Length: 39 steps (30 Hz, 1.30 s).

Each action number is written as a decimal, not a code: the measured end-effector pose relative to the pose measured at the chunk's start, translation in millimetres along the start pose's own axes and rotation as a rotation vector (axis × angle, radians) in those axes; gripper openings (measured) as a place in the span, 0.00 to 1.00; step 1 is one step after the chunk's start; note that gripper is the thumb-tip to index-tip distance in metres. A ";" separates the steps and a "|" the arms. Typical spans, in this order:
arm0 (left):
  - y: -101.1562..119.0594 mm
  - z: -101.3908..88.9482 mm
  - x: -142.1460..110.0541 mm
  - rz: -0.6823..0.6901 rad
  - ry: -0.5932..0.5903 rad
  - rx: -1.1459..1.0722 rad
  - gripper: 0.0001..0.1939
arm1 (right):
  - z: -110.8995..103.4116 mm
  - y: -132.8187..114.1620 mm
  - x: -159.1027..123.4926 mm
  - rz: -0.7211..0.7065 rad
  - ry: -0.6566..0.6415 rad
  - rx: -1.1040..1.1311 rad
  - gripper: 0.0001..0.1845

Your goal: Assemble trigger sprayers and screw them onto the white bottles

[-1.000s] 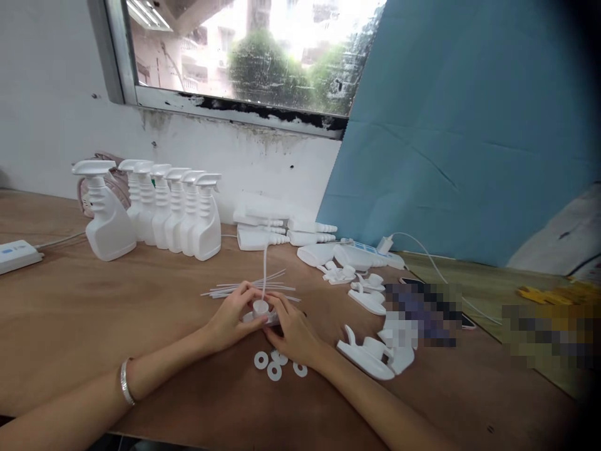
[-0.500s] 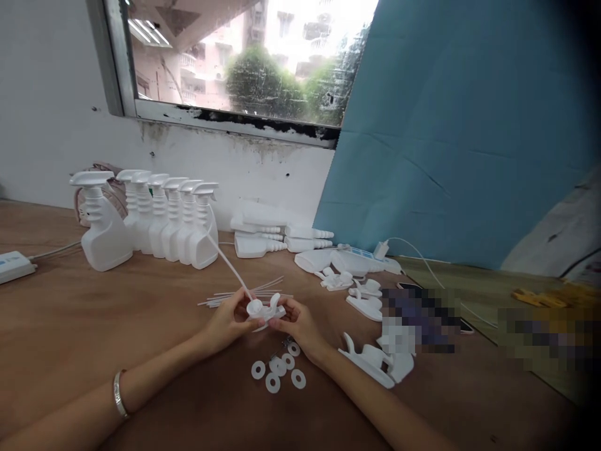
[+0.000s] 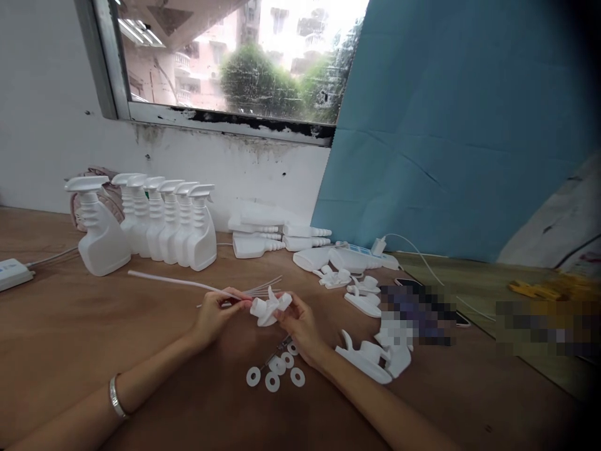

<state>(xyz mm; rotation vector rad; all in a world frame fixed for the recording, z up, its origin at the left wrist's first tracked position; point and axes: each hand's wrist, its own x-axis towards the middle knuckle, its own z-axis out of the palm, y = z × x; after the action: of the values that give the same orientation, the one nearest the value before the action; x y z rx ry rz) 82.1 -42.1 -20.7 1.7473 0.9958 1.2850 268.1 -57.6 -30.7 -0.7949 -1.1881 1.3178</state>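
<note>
My left hand [image 3: 216, 316] pinches a thin white tube [image 3: 176, 280] close to its right end. That end meets, or lies right at, the round opening of a white spray bottle trigger head [image 3: 267, 309]; how deep it sits I cannot tell. The trigger head is gripped by my right hand [image 3: 300, 322], fingers and thumb closed on its right side. Just behind my hands lie several more thin tubes [image 3: 267, 285], partly hidden. In front of them, flat white ring washers [image 3: 272, 381] are scattered on the brown table [image 3: 188, 401], with small metal parts [image 3: 277, 351] among them.
Several assembled white spray bottles [image 3: 104, 241] stand in a row at the back left. Bottles without heads [image 3: 256, 244] lie stacked by the wall. More trigger heads [image 3: 364, 357] rest at the right, near a power strip [image 3: 366, 252] and a phone [image 3: 462, 321].
The tube has swung from leaning up toward the bottles to lying nearly level, pointing left. The trigger head has turned so its round opening faces left. The view has shifted slightly.
</note>
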 end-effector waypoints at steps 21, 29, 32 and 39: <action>8.3 4.2 -9.1 0.522 -0.386 0.475 0.15 | 20.9 -6.3 -20.4 0.211 -0.132 0.311 0.16; 12.3 5.0 -5.6 0.373 -0.419 0.455 0.19 | 25.4 -6.0 -16.1 0.235 -0.091 0.334 0.16; 18.8 0.2 -3.6 0.264 -0.406 0.379 0.17 | 20.4 -6.2 -8.1 0.222 0.001 0.362 0.15; -0.9 -16.7 38.8 0.275 -0.303 0.807 0.11 | -18.7 -5.6 17.2 0.172 0.385 0.464 0.13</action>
<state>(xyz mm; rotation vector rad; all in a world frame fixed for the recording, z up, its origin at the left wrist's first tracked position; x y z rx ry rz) 73.5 -5.0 -2.3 2.6717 1.2117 0.7529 285.0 -38.2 -27.1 -0.7718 -0.4906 1.4280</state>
